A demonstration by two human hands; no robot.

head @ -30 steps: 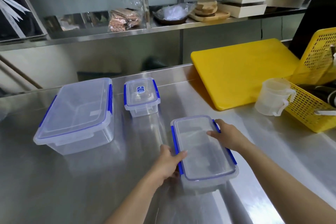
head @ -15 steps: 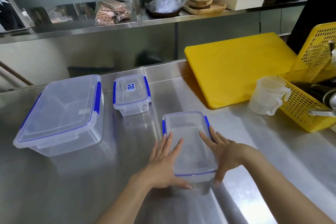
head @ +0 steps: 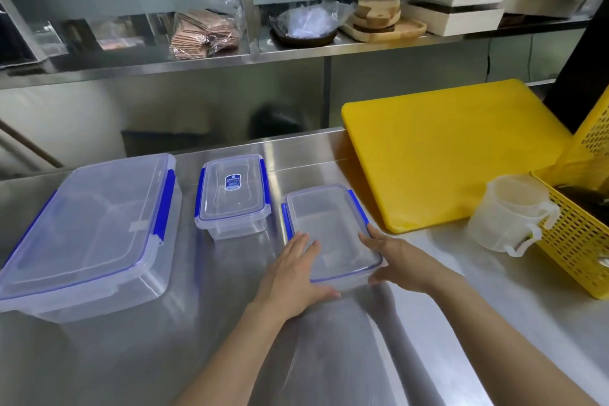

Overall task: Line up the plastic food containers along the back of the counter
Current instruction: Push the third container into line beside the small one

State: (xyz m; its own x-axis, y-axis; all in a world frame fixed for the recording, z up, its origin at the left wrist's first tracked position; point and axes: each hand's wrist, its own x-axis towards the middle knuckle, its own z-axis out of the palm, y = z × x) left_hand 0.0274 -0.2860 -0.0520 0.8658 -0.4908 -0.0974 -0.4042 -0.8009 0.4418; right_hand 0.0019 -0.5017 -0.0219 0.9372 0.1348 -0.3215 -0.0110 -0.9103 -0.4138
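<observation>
Three clear plastic containers with blue lid clips stand on the steel counter [head: 211,346]. A large container [head: 95,227] is at the left, and a small container [head: 232,194] with a blue label sits beside it. To the right of that one is a flat container [head: 329,224], slightly nearer to me than the small one. My left hand [head: 293,273] lies on its near left corner with the thumb along the front edge. My right hand [head: 398,257] grips its near right corner.
A yellow cutting board [head: 445,155] lies at the back right, close to the flat container. In front of it stands a translucent measuring jug [head: 510,214] against a yellow basket [head: 580,241]. A steel shelf [head: 230,56] with bags and wooden boards runs above the counter's back.
Both hands have slid the flat container away from me toward the back, closer to the small container. The hands shifted from its sides to its near corners.
</observation>
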